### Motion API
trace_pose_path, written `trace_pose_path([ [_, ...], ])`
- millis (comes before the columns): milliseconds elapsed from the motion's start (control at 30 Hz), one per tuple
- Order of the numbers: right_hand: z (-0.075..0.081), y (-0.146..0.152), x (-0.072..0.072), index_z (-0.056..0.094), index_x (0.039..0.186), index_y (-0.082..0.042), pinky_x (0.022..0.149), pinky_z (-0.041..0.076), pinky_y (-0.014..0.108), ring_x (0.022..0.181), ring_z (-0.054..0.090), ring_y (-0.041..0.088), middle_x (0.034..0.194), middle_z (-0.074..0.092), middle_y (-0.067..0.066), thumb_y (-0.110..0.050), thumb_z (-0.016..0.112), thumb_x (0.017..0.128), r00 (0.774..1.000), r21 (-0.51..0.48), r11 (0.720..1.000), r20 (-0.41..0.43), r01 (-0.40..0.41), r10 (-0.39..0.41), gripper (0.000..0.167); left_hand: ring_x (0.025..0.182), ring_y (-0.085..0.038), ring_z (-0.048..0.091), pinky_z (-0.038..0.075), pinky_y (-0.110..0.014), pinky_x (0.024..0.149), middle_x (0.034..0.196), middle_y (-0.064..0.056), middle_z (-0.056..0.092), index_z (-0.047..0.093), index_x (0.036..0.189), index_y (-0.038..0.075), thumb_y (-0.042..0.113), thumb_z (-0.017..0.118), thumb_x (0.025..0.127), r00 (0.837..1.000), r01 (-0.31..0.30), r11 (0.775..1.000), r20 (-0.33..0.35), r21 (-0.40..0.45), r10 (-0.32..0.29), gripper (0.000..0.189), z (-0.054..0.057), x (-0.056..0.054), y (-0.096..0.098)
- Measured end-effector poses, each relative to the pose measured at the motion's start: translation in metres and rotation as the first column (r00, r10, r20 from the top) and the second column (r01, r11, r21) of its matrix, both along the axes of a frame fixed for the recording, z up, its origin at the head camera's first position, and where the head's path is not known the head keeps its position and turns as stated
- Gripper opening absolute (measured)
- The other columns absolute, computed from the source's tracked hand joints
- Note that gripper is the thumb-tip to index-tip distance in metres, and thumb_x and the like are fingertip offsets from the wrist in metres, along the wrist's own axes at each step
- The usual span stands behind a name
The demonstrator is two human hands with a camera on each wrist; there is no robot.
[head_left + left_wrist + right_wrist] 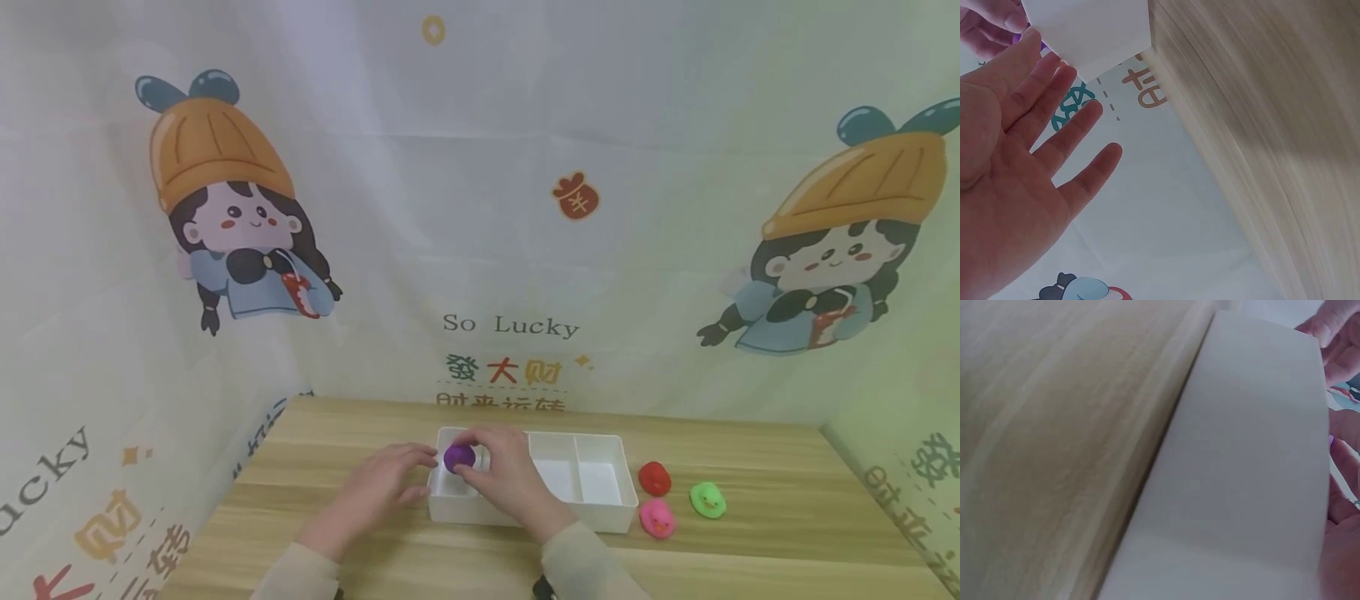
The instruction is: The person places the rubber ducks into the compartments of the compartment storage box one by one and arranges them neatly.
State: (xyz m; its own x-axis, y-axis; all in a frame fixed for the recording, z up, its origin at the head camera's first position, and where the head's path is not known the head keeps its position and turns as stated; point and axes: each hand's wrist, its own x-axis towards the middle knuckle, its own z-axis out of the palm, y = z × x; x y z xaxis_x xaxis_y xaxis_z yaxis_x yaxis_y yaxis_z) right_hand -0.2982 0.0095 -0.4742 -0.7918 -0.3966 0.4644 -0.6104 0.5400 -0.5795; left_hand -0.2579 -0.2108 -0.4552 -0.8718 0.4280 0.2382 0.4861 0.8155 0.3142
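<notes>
Purple toy (458, 457), one: you pinched it in your right hand (501, 468), at the white box (600, 517)'s leftmost compartment. Your left hand (375, 487), fingers straight and spread, held nothing beside the box. Surface (795, 525), right: red toy (655, 478), pink duck (657, 518), green duck (708, 500).

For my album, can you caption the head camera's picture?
Right grip holds a purple toy at the left end of a white box; right of it, red toy, pink duck, green duck.
</notes>
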Motion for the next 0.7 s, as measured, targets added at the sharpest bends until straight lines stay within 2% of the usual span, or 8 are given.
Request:
trace_pose_path([
  [167, -0.007, -0.002, 0.000, 0.075, 0.108, -0.019, 0.105, 0.044, 0.053, 0.111, 0.065, 0.018, 0.107, 0.076, -0.005, -0.020, 0.086, 0.083, 1.000, 0.046, 0.999, -0.001, 0.022, -0.022, 0.028, 0.131, -0.036, 0.061, 0.050, -0.061, 0.111, 0.140, -0.012, 0.066, 0.070, 0.121, 0.007, 0.016, 0.078, 0.089, 1.000, 0.005, 1.000, 0.014, 0.008, -0.005, 0.035, 0.000, 0.000, 0.001],
  [333, -0.007, -0.004, -0.005, 0.075, 0.107, -0.018, 0.108, 0.045, 0.052, 0.110, 0.066, 0.017, 0.108, 0.077, -0.004, -0.021, 0.087, 0.082, 0.999, 0.093, 0.995, 0.019, 0.035, -0.037, 0.028, 0.132, -0.035, 0.060, 0.049, -0.059, 0.112, 0.140, -0.011, 0.066, 0.070, 0.122, 0.007, 0.016, 0.078, 0.089, 1.000, 0.002, 1.000, 0.026, 0.022, -0.003, 0.035, 0.002, -0.002, 0.002],
  [467, -0.007, -0.007, -0.008, 0.076, 0.107, -0.015, 0.108, 0.050, 0.049, 0.110, 0.069, 0.020, 0.109, 0.078, -0.001, -0.017, 0.087, 0.082, 0.997, 0.100, 0.995, 0.072, -0.001, -0.006, 0.028, 0.133, -0.035, 0.059, 0.048, -0.059, 0.114, 0.141, -0.012, 0.065, 0.070, 0.123, 0.007, 0.015, 0.078, 0.090, 0.999, 0.002, 1.000, 0.036, 0.024, -0.003, 0.035, 0.003, -0.002, 0.002],
  [567, -0.007, -0.010, -0.010, 0.076, 0.106, -0.015, 0.111, 0.046, 0.052, 0.111, 0.069, 0.021, 0.108, 0.078, -0.001, -0.017, 0.086, 0.083, 0.995, 0.117, 0.993, 0.103, -0.015, 0.003, 0.026, 0.133, -0.036, 0.059, 0.047, -0.060, 0.113, 0.141, -0.012, 0.065, 0.069, 0.123, 0.006, 0.014, 0.078, 0.090, 0.999, -0.002, 1.000, 0.040, 0.027, 0.001, 0.035, 0.003, 0.000, 0.002],
  [700, -0.008, -0.012, -0.011, 0.077, 0.104, -0.019, 0.110, 0.038, 0.056, 0.110, 0.069, 0.021, 0.106, 0.078, -0.004, -0.019, 0.087, 0.082, 0.994, 0.164, 0.986, 0.109, 0.007, -0.025, 0.025, 0.133, -0.036, 0.059, 0.047, -0.060, 0.113, 0.141, -0.013, 0.065, 0.070, 0.123, 0.006, 0.014, 0.077, 0.090, 0.999, -0.008, 1.000, 0.041, 0.026, 0.007, 0.035, 0.003, 0.001, 0.001],
])
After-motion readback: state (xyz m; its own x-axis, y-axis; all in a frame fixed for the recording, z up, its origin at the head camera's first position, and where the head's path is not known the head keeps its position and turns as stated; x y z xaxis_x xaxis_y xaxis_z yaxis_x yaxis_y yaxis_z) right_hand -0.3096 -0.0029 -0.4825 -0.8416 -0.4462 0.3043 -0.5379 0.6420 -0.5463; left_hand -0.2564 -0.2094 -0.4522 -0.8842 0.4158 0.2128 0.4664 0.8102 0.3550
